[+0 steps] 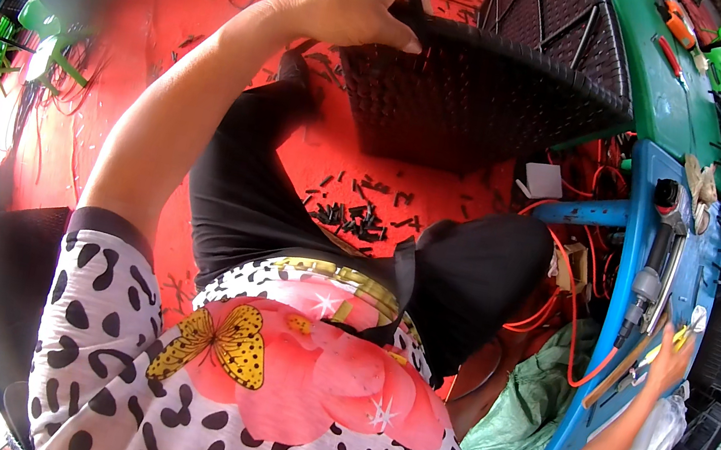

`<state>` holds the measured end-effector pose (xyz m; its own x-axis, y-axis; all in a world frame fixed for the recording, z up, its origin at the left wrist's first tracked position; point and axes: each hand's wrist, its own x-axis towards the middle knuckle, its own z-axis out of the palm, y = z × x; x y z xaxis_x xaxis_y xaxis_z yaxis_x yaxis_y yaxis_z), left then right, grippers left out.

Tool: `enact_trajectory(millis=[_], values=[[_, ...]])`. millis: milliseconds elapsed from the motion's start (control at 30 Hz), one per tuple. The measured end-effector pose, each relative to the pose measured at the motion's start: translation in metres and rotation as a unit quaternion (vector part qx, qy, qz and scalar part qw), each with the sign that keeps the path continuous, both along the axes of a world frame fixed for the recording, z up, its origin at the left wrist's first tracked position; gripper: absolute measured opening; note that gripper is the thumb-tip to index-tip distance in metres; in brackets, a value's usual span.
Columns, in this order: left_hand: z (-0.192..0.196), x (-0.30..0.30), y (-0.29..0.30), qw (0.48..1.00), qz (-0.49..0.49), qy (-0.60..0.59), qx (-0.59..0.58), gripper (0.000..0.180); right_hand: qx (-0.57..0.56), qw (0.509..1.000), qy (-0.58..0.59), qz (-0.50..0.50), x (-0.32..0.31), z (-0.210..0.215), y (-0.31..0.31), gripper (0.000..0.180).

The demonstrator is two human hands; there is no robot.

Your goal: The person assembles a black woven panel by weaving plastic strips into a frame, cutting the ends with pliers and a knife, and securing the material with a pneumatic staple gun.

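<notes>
My left hand (360, 8) is closed on the upper corner of a black woven panel piece (471, 90), with a dark flat strip standing up by the fingers. The piece slants across in front of my knees, above the red floor. Over at the right, my right hand (666, 364) reaches onto a blue table (642, 188), its fingers on a small yellow-handled tool (680, 335) whose working end I cannot make out. Alongside that hand lie an air-powered tool (657, 248) with a red hose and a brown wooden-looking stick (611, 377).
Black offcuts (352, 219) litter the red floor (328, 137) between my legs. A green table (660, 85) at the far right bears an orange-handled tool (677, 25) and a red-handled one. A green sack (532, 400) lies beside the blue table. Green chairs (46, 39) stand left.
</notes>
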<state>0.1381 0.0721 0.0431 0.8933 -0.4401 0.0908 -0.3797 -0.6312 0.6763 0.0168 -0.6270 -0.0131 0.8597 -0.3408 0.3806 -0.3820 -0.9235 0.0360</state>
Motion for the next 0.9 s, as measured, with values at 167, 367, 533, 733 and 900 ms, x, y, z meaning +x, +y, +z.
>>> enact_trajectory(millis=[167, 367, 533, 733, 900], values=[[-0.006, -0.001, 0.001, 0.998, 0.045, -0.003, 0.039, 0.032, -0.036, 0.980, 0.064, -0.184, -0.045, -0.017, -0.027, 0.085], [-0.003, -0.007, -0.006, 0.996, 0.041, -0.019, 0.072, 0.034, 0.366, 0.885, -0.028, 0.286, 0.044, 0.018, 0.204, 0.050], [0.004, -0.012, -0.004, 0.997, 0.040, -0.027, 0.060, 0.034, 0.396, 0.722, -0.007, 0.567, 0.092, 0.061, 0.428, 0.037], [0.006, -0.012, -0.011, 0.995, 0.033, -0.091, 0.035, 0.040, 0.353, 0.672, 0.013, 0.651, 0.127, 0.060, 0.504, 0.025], [-0.015, -0.008, 0.000, 0.984, 0.028, -0.177, 0.028, 0.032, 0.499, 0.606, -0.025, 0.618, 0.120, 0.048, 0.507, 0.010]])
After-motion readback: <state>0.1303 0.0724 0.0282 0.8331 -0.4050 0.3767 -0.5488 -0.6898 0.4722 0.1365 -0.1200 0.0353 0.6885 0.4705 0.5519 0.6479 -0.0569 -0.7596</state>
